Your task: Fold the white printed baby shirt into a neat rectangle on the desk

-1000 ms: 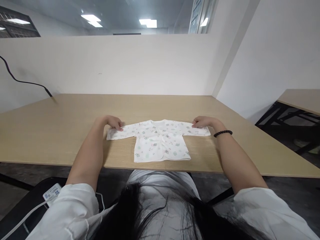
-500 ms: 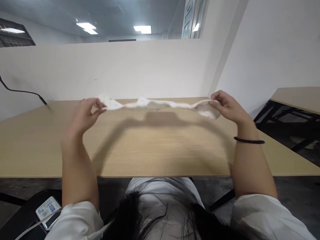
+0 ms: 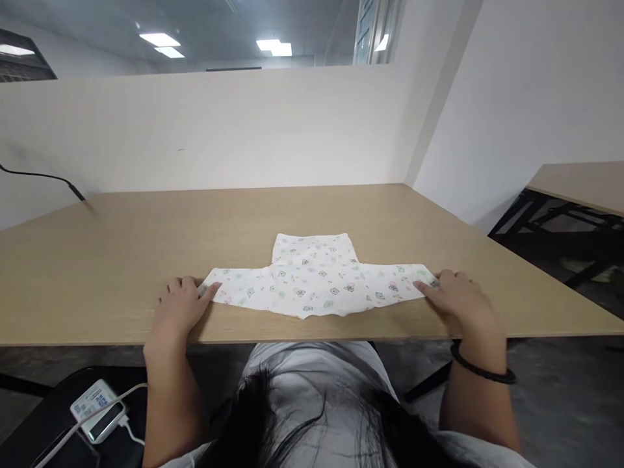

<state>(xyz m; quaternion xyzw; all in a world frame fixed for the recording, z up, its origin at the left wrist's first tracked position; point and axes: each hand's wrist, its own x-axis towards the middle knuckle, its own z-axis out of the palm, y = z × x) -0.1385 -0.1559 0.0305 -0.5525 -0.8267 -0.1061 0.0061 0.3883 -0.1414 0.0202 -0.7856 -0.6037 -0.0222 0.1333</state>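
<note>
A white baby shirt [image 3: 312,279] with small green, grey and pink prints lies spread flat on the wooden table [image 3: 146,247], its sleeves stretched out to both sides. Its body part points away from me, and its near edge is slightly wavy. At the end of the left sleeve, my left hand [image 3: 180,305] grips the cloth with the thumb on top. My right hand [image 3: 461,300], with a black band on its wrist, holds the tip of the right sleeve in the same way. The undersides of both grips are hidden.
A black cable [image 3: 43,175] reaches the table's far left corner. At lower left, a white device [image 3: 99,409] with cords lies on a black chair seat [image 3: 34,432]. Another table [image 3: 585,185] stands at the right. A white partition [image 3: 234,136] borders the far edge.
Both hands have come down and toward me with the shirt. Held stretched in the air before, it now lies flat on the table, its printed side showing.
</note>
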